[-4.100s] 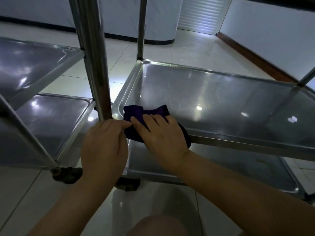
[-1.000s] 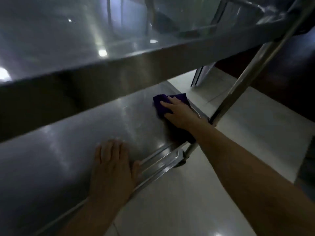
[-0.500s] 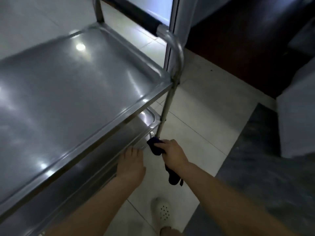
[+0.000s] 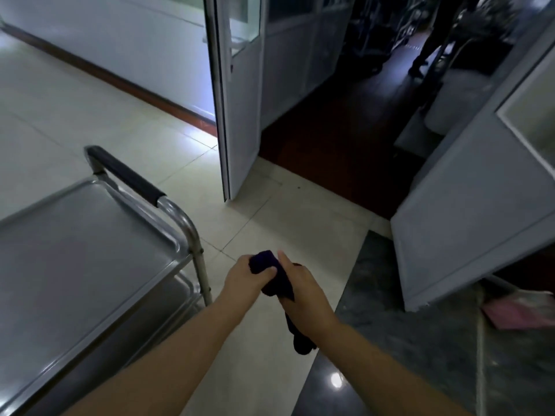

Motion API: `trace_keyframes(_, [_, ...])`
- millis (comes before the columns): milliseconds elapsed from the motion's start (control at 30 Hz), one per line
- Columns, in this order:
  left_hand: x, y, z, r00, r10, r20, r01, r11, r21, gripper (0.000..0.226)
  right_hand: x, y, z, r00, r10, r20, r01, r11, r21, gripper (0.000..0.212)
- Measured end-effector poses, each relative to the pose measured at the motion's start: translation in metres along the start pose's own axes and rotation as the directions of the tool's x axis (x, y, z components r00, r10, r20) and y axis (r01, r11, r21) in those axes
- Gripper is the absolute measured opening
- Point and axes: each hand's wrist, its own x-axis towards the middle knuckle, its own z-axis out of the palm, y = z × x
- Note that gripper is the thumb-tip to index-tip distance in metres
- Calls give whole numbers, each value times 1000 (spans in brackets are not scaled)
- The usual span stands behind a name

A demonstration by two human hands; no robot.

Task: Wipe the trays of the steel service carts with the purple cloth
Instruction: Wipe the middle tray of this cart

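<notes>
"Where is the steel cart (image 4: 90, 250)?"

"At the left. Its top tray (image 4: 75, 235) has a raised rim all round, and its right edge is near the person's left arm. A push handle (image 4: 126, 175) with a black grip stands over the far end."

"Is there room to move?"

"Yes. Pale floor tiles (image 4: 270, 211) lie open between the cart and a white door (image 4: 237, 94) that stands ajar. Past the door the floor turns dark. Another white panel (image 4: 480, 220) leans at the right, and a dark stone strip (image 4: 375, 280) runs along the floor under the right arm."

"Where is the purple cloth (image 4: 273, 274)?"

"Off the cart, out over the tiles, well to the right of the tray's corner post. Both hands have it. The left hand (image 4: 249, 277) grips the top of it, thumb curled over the front. The right hand (image 4: 303, 292) is wrapped round the middle, one finger sticking up, and the loose end hangs down below that wrist."

"Is anything in the trays?"

"The top tray shows only bare shiny steel. A lower tray (image 4: 180, 292) peeks out under it; I can only see its corner, so I cannot tell what is in there."

"Anything else?"

"Something pink (image 4: 516, 313) lies on the floor at the far right, too blurry to name."
</notes>
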Motion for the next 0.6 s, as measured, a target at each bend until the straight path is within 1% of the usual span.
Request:
trace_keyframes(33, [5,10,4,998,31,-46,-31,999,-5,21,6,3,-10,1000,-8,19,8,1000,-3,81])
trace_keyframes(100, [15,27,6,992,73,-98,-77,997,-32,20,21,9,-29,997,8,83,-9,1000,6,89])
trace_keyframes(167, [24,44,5,991,106,-88,-111,992,-54,17,37,17,-43,992,8,128,0,998,-64,98])
trace_keyframes(233, [41,56,3,987,153,-52,-154,988,-23,17,57,28,-55,993,5,122,13,989,-147,101])
trace_keyframes(300, [63,65,1,977,213,-14,-212,976,49,22,79,39,-65,996,4,89,10,987,-161,96])
trace_keyframes(400, [106,76,-6,967,253,5,-251,958,136,24,124,56,-78,994,31,109,-4,972,-237,88])
trace_keyframes(467, [137,86,-15,959,281,30,-282,944,170,23,166,62,-83,988,23,152,18,964,-264,87])
trace_keyframes(533, [171,92,-26,950,307,53,-312,933,180,27,213,66,-83,978,3,210,47,971,-235,88])
trace_keyframes(567, [188,95,-32,949,310,53,-314,933,177,29,237,69,-83,967,27,253,26,978,-205,87])
trace_keyframes(600, [206,98,-38,951,306,41,-308,936,168,31,262,72,-84,950,74,302,-26,987,-159,85])
